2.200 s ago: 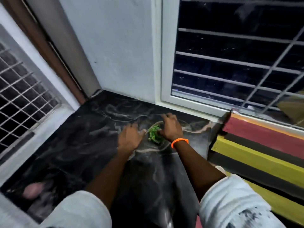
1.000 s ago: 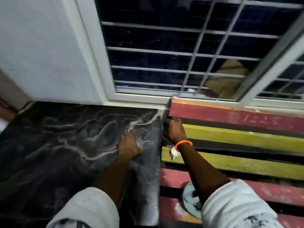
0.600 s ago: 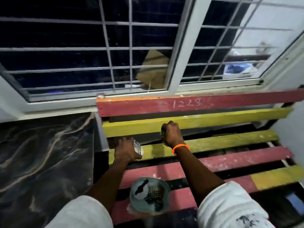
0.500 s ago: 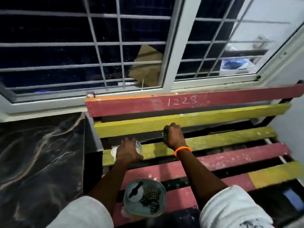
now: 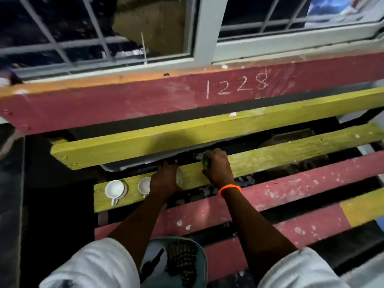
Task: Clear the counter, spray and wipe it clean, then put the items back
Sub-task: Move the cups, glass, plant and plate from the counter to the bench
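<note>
Clenches the right grip (image 5: 217, 168) round a small green item (image 5: 205, 163), low over a yellow slat of the slatted surface (image 5: 291, 150). Curls the left grip (image 5: 164, 179), just beside the right one, round what looks like a clear glass (image 5: 179, 177); cannot be sure through the blur. Finds a white cup (image 5: 114, 190) and a second cup (image 5: 144, 185) parked immediately left of the left grip, the second partly hidden behind it, and a pale plate (image 5: 200, 252) with dark odds and ends nearer the body, below both grips.

Judges the green item light and small, easy to crush or lose through the gaps: keep it enclosed, set it down mid-slat. Treats the glass as slick and breakable: hold it round the wall, lower it upright, let go only once it is seated flat.
</note>
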